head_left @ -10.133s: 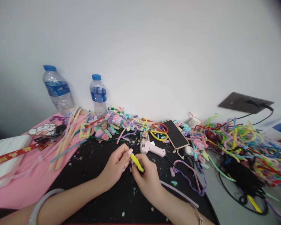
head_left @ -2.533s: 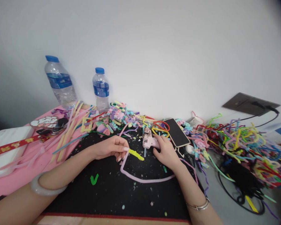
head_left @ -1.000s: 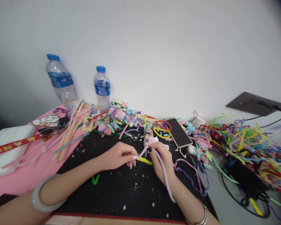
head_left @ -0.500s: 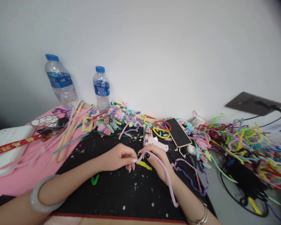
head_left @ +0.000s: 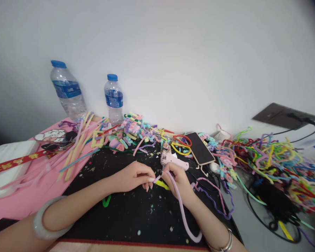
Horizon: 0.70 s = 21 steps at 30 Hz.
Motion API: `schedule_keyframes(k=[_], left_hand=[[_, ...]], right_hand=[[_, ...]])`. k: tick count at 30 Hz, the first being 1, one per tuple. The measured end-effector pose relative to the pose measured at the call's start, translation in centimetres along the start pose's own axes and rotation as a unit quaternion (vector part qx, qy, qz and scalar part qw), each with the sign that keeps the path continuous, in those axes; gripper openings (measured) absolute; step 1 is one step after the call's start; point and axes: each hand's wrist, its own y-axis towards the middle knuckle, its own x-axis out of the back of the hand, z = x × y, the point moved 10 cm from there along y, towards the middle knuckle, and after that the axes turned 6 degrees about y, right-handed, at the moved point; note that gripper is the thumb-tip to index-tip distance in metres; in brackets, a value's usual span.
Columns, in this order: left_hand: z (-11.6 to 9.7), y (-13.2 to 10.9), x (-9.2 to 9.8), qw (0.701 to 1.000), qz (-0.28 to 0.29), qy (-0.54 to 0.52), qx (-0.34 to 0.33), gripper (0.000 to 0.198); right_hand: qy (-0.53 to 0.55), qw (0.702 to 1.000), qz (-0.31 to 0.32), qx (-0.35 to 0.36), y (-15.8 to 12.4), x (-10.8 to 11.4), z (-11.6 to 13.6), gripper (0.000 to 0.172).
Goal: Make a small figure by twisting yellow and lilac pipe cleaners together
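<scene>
A long lilac pipe cleaner [head_left: 180, 201] runs between my two hands above the black mat [head_left: 126, 220]. My left hand [head_left: 136, 176] pinches its short end between thumb and fingers. Just to the right, my right hand [head_left: 177, 182] grips the same pipe cleaner a little further along, and the long tail curves down in front of the right wrist. A yellow-green piece [head_left: 162, 185] lies on the mat behind the hands, partly covered. Beyond the right hand sits a pale pink glue gun [head_left: 174, 161]. A green bent piece [head_left: 106, 201] rests near my left forearm.
A phone [head_left: 200, 148] and a heap of colourful pipe cleaners [head_left: 273, 154] are at the right. Two water bottles [head_left: 114, 99] stand against the wall. Pink sheet [head_left: 42, 189], loose strips and a white box [head_left: 10, 157] occupy the left. A black cable bundle [head_left: 275, 199] lies at right.
My right hand has turned and its fingers have curled in around the pipe cleaner. The tail now bows out further at the bottom. My left hand is almost where it was.
</scene>
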Motion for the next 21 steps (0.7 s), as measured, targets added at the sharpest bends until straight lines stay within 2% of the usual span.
schedule_keyframes(k=[6,9,13,21], left_hand=[[-0.3,-0.1,0.1,1.0,-0.001,-0.007,0.002,0.026],[0.1,-0.1,0.0,1.0,0.0,-0.004,0.003,0.021],[0.5,-0.2,0.1,0.999,-0.012,0.035,-0.001,0.012],[-0.7,-0.2,0.4,0.995,-0.022,0.093,-0.029,0.016]], right_hand=[[-0.005,1.0,-0.007,0.008,-0.1,0.2,0.3,0.023],[-0.008,1.0,-0.008,0.021,-0.2,0.2,0.7,0.022],[-0.009,1.0,0.0,0.03,-0.3,-0.1,1.0,0.021],[-0.02,0.999,0.015,0.035,-0.3,-0.4,0.8,0.022]])
